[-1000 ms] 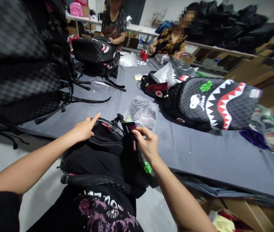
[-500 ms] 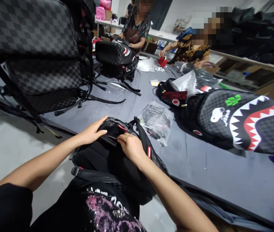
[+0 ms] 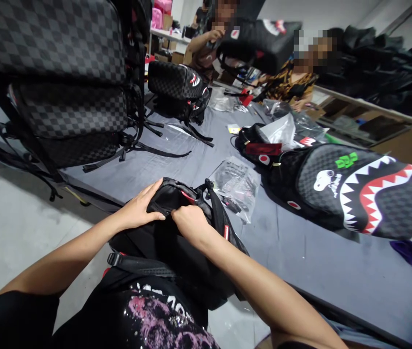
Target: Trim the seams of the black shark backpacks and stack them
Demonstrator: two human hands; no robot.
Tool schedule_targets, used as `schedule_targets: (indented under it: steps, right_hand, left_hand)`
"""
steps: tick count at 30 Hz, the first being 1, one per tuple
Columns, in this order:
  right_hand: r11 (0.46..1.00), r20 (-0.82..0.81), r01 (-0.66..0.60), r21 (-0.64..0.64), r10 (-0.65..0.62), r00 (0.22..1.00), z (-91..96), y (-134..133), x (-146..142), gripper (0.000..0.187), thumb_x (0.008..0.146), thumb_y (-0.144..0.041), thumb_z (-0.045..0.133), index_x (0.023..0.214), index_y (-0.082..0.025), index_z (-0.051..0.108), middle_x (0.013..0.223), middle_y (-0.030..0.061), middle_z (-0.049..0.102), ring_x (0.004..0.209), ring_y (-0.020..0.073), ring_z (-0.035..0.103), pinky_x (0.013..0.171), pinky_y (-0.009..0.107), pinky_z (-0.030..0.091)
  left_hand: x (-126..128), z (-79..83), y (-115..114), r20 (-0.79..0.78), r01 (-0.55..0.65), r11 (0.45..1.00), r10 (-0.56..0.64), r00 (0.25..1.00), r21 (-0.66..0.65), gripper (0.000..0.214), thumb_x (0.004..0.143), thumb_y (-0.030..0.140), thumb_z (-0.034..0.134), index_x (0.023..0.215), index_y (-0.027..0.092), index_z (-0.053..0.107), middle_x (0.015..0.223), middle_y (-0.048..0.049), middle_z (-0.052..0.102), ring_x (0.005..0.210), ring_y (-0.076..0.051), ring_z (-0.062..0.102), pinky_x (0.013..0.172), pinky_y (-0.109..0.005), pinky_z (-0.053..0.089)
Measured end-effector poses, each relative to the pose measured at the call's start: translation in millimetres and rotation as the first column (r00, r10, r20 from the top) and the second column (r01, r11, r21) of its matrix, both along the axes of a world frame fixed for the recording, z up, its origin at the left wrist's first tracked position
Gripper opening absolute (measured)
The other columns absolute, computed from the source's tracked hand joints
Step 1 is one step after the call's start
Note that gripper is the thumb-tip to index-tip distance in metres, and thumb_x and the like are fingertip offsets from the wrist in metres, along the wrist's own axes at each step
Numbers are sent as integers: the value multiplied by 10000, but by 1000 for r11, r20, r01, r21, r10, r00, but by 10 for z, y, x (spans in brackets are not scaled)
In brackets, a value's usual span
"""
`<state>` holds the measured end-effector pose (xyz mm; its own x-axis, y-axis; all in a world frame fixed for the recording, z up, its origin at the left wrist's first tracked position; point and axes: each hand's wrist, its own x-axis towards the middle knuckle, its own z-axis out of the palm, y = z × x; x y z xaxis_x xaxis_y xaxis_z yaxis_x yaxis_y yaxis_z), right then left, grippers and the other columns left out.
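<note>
A black backpack (image 3: 191, 264) leans against my body at the table's near edge, its top opening facing up. My left hand (image 3: 142, 206) rests at the left of that opening, fingers stretched along the rim and thumb spread apart across the near lip. At the opening's near edge, my right hand (image 3: 191, 223) is closed in a pinch on the backpack. Its fingertips are hidden, so I cannot tell whether a zip pull is between them. Red trim shows inside the rim, and a small red label sits on the right strap.
Stacked checkered backpacks (image 3: 78, 109) stand at left. Beyond my hands lie a clear plastic bag (image 3: 237, 186) and a shark-mouth backpack (image 3: 380, 189). Across the grey table (image 3: 286, 261), one person holds up a dark backpack (image 3: 260, 46); another person (image 3: 296, 80) is beside them.
My right hand has shifted slightly left along the opening and turned knuckles-up. My left hand has stayed at the rim. Across the table, a person has raised a dark backpack into view.
</note>
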<state>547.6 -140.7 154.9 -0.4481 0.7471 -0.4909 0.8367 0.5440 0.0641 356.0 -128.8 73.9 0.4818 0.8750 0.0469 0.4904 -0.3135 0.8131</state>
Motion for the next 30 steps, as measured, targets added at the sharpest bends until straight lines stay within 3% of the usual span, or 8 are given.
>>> schedule_targets:
  steps: [4,10,13,17,20,22,26,30]
  right_hand:
    - [997,-118,6,80,4,993,-81,113,-53,281,983,-158,454,1133,-128,690,995,162,765,932,261,739,753,308,510]
    - [989,-354,-119,86,142,924,-203,362,-125,239,984,-162,465,1060,-150,691,994,104,761,898,200,716,701,271,455]
    - [987,-228,-138,86,154,961,-111,252,38,251,987,-146,454,1099,-150,679,981,119,758,918,221,724,707,286,470]
    - [997,64,57,58,-61,996,59,2,418,268,905,-11,466,965,-109,709,879,177,754,864,259,740,680,304,488]
    - [991,67,96,96,-103,992,194,-3,718,259,952,-83,457,1004,-142,705,879,141,757,854,234,733,679,282,477]
    - [951,-23,199,237,-199,980,241,123,920,312,1032,-212,381,1084,-184,687,969,104,756,912,207,713,731,269,471]
    - [755,-200,463,464,-420,885,43,552,1314,454,1048,-386,390,1445,-196,499,1436,172,570,1257,283,562,978,377,440]
    - [746,-186,507,433,-476,860,-419,1029,1572,616,950,-465,581,1503,-217,473,1614,222,331,1454,436,333,1112,618,317]
  left_hand:
    - [8,-64,-18,-39,-3,998,5,999,57,1157,773,368,804,1621,238,29,1679,-146,173,1550,-281,216,1269,-468,234]
    - [-7,-209,55,-95,-8,990,21,995,142,1191,765,366,818,1618,273,-10,1669,-158,201,1537,-319,247,1243,-510,285]
    - [-18,-240,84,-102,-11,983,30,994,184,1118,821,395,764,1618,279,-11,1667,-150,218,1530,-315,266,1228,-496,321]
    - [11,-283,79,-102,-82,984,99,990,157,1001,886,430,682,1623,251,29,1639,-156,296,1498,-315,340,1194,-495,379]
    - [42,-328,63,-102,-115,986,128,987,123,930,901,452,654,1619,231,107,1617,-147,349,1477,-308,383,1186,-486,395]
    - [56,-354,48,-99,-136,981,150,984,137,894,903,483,641,1610,222,160,1614,-139,359,1476,-305,386,1193,-482,387]
    - [66,-399,11,-118,-175,969,198,973,176,861,911,547,604,1595,205,207,1602,-146,379,1461,-306,413,1191,-493,391]
    - [66,-459,-22,-146,-177,958,213,966,225,815,939,552,557,1592,226,195,1590,-141,402,1445,-293,438,1163,-488,435]
